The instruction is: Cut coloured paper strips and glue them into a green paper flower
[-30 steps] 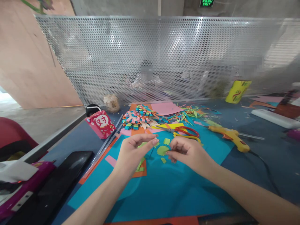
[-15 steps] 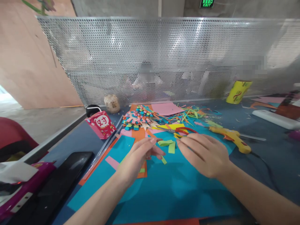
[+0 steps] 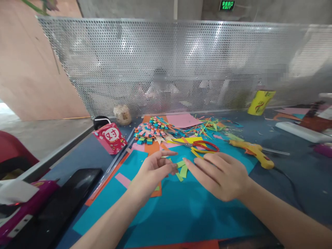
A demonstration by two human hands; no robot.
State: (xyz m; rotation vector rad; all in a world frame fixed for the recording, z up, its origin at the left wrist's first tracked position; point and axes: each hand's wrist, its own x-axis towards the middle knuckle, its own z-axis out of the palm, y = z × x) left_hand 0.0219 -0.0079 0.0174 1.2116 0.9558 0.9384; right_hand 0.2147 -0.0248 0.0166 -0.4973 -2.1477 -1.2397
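My left hand (image 3: 155, 169) is closed in a pinch at the left end of a folded light-green paper strip (image 3: 184, 171), its index finger raised above the thumb. My right hand (image 3: 220, 176) has its fingers stretched out together, the index fingertip at the strip's upper edge; its thumb is hidden. Below both hands lies a large blue paper sheet (image 3: 181, 214). Another short green strip shows just under the folded one. Scissors (image 3: 204, 146) with red and yellow handles lie beyond my right fingers. Farther back rests a multicoloured fringed paper piece (image 3: 155, 129).
A yellow glue gun (image 3: 251, 152) with a cord lies at the right. A red drink carton (image 3: 111, 137) and a black phone (image 3: 64, 207) are on the left. Paper scraps (image 3: 207, 126) and a pink sheet (image 3: 183, 120) lie before a perforated metal screen (image 3: 168, 52). A person is visible behind it.
The folded green strip has shifted toward me and slightly left. My left fingers have closed at its end, and my right fingertips have moved left toward it. The view has shifted slightly.
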